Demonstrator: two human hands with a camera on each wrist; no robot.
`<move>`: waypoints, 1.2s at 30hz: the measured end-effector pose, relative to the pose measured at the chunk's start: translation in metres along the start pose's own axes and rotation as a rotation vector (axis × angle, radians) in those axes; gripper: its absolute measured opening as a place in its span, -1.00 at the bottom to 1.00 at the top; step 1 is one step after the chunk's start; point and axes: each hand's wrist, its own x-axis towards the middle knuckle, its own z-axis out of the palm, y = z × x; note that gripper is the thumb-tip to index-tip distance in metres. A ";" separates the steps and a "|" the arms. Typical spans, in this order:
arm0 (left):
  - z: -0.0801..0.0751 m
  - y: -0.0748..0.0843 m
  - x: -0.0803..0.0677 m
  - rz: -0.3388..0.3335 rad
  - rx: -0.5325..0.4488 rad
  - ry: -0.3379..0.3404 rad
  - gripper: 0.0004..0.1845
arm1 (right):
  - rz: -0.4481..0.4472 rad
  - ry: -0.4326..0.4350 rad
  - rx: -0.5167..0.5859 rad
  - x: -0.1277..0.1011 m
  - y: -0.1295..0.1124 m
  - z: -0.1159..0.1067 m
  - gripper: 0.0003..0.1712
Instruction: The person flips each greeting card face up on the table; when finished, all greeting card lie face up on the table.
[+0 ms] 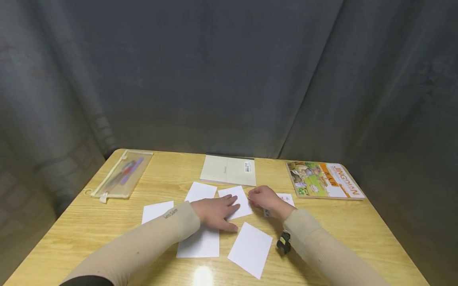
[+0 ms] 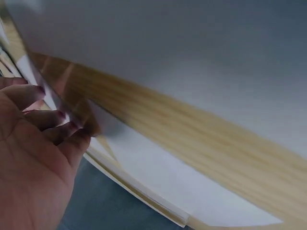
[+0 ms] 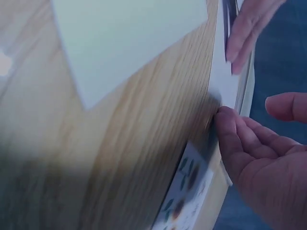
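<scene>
On the table (image 1: 89,226), sheets (image 1: 200,242) lie at centre; a notepad (image 1: 229,170) sits at 12 o'clock, a pouch (image 1: 121,173) at 10, a booklet (image 1: 323,180) at 2.

Beige sleeves (image 1: 150,242), small dark lettering on left; bare hands.

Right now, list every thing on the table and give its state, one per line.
left hand: flat, pressing a white card
right hand: fingertips at the card's edge
centre white card: lying flat, held between both hands
pencil pouch: lying flat, pens inside
notepad: closed, flat
picture book: closed, cover up
loose white cards: flat, scattered
</scene>
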 end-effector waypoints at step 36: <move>-0.001 -0.013 -0.004 0.108 0.079 0.180 -0.21 | 0.102 -0.114 0.344 0.011 0.009 -0.019 -0.79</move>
